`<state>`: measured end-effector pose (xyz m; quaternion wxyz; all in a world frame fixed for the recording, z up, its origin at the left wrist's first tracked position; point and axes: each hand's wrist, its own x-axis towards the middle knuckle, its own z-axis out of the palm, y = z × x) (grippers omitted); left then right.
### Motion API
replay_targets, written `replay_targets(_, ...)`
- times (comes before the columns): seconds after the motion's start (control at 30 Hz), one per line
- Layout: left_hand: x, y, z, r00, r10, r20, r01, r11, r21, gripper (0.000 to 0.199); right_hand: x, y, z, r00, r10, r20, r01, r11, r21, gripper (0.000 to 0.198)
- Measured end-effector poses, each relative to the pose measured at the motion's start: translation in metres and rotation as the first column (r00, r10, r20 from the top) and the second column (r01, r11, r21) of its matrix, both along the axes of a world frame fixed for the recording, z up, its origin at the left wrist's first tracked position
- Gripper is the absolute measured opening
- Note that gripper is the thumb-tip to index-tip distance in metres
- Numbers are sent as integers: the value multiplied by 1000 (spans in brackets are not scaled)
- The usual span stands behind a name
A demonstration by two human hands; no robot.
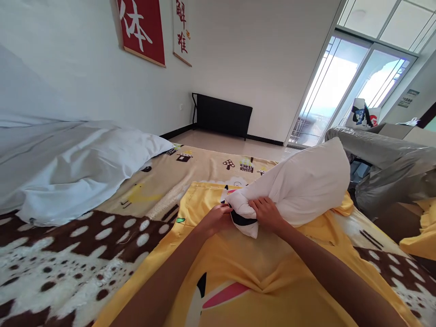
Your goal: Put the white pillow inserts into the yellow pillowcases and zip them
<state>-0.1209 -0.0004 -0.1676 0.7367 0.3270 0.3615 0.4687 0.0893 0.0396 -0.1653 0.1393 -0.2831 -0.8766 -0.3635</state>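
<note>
A plump white pillow (pixel 306 181) lies slantwise on a yellow cloth cover (pixel 293 277) printed with pink, black and white shapes. My right hand (pixel 267 213) is closed on a bunched fold near the pillow's close end. At that end's left edge, the fingers of my left hand (pixel 218 221) are bent in a pinch; their tips are partly hidden. Between my hands a black patch (pixel 242 219) shows under the pillow's folded corner. Whether it is print or an opening, I cannot tell.
Beneath lies a brown and cream patterned blanket (pixel 132 236). White fabric (pixel 81 168) is heaped at left. At right are a grey plastic-wrapped bundle (pixel 384 168) and more yellow cloth (pixel 422 231). A black folded frame (pixel 223 116) leans against the far wall, left of a glass door (pixel 327 91).
</note>
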Motion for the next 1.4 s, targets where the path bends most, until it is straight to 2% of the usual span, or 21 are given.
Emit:
replay_targets(0.1,-1,-3,1,999,-44,-27,42,998,-42,24,-1,2,10,1000,21,24,-22,999,35,21)
replay_targets(0.17,2,-6,6,999,-47,-3,47,999,-21,31,0,1,24,998,42,46,-45,997,59,18)
replay_targets(0.27,13,-15,18,994,-68,90,65,997,39,42,3,-11,58,988,118,97,-130,983,130,15)
replay_targets(0.4,30,-30,33,967,-129,220,112,990,86,42,4,-40,109,962,194,190,-232,951,205,18)
replay_targets(0.57,38,-39,38,925,-192,327,155,978,136,30,-5,-70,152,926,152,346,-201,974,109,22)
replay_targets(0.63,37,-39,38,939,-196,283,159,976,148,27,-12,-78,162,917,126,379,-144,989,20,21)
replay_targets(0.7,35,-39,39,967,-191,167,168,976,139,27,-20,-81,168,920,82,384,-54,995,-83,19)
replay_targets(0.8,30,-37,39,961,-253,-111,266,956,121,34,-28,-76,166,928,-5,374,103,964,-244,16)
replay_targets(0.87,27,-33,36,903,-235,-361,304,941,147,44,-27,-65,155,933,-47,356,186,912,-367,14)
replay_targets(0.97,24,-27,32,770,-22,-637,237,937,255,46,-17,-42,128,940,-146,309,305,765,-568,17)
replay_targets(1.03,24,-26,32,722,136,-678,170,916,364,39,-8,-26,110,931,-223,289,361,675,-643,19)
replay_targets(1.07,26,-28,33,709,214,-672,142,890,434,37,-3,-19,103,928,-249,278,373,653,-659,20)
replay_targets(1.13,31,-34,34,654,387,-650,129,789,600,44,2,-7,94,931,-260,256,364,644,-673,21)
replay_targets(1.2,40,-41,33,583,536,-610,167,656,736,72,5,-2,90,940,-255,226,340,644,-686,21)
replay_targets(1.27,51,-44,27,528,618,-582,185,585,790,105,7,-2,88,946,-259,198,322,647,-691,20)
replay_targets(1.3,56,-45,22,512,631,-583,178,586,791,116,8,-3,87,948,-260,185,313,650,-692,21)
replay_targets(1.33,60,-44,17,512,621,-594,162,608,777,120,9,-5,86,950,-260,173,305,654,-693,22)
replay_targets(1.4,66,-39,8,564,544,-621,127,685,717,115,10,-8,84,958,-248,144,277,664,-694,23)
